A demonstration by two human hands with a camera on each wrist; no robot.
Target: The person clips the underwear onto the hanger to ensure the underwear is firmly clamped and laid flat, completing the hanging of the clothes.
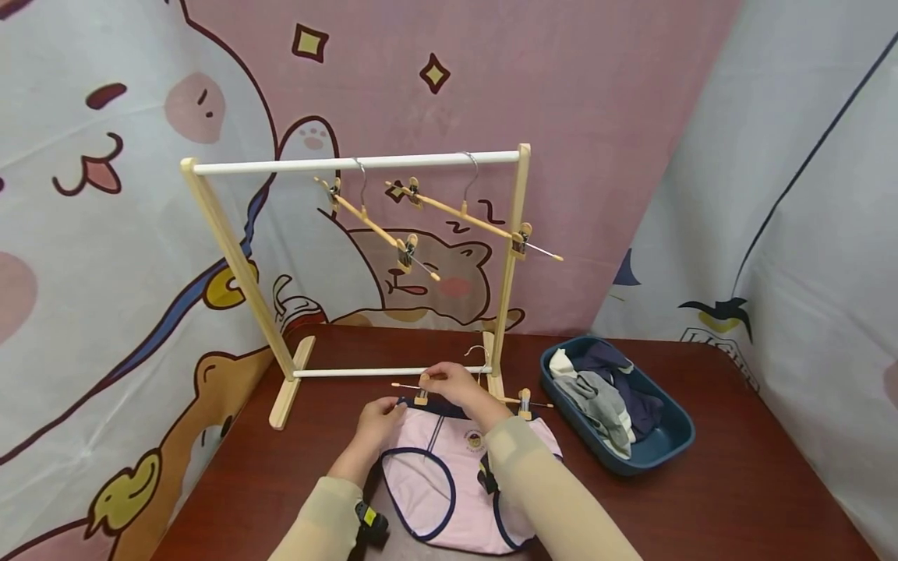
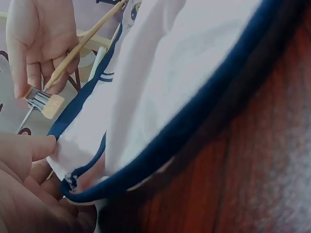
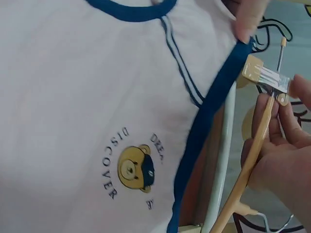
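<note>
A dark red-brown table (image 1: 744,475) with streaked grain carries the things. Taking its middle as the clock's centre, one foot (image 1: 292,383) of a wooden rack (image 1: 414,162) rests on it at ten o'clock and the other foot (image 1: 495,388) at twelve. A blue tub (image 1: 669,442) sits at two o'clock, near that second foot. At seven o'clock, pink shorts (image 1: 463,491) are spread over the table; how much of them touches it is hidden.

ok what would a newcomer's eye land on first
Probably the pale wooden rack with white rails, standing before the pink-and-white cartoon backdrop. Next, the pale pink garment with navy trim, pinched by the left hand at front, and the dark blue plastic tub of clothes at right.
</note>
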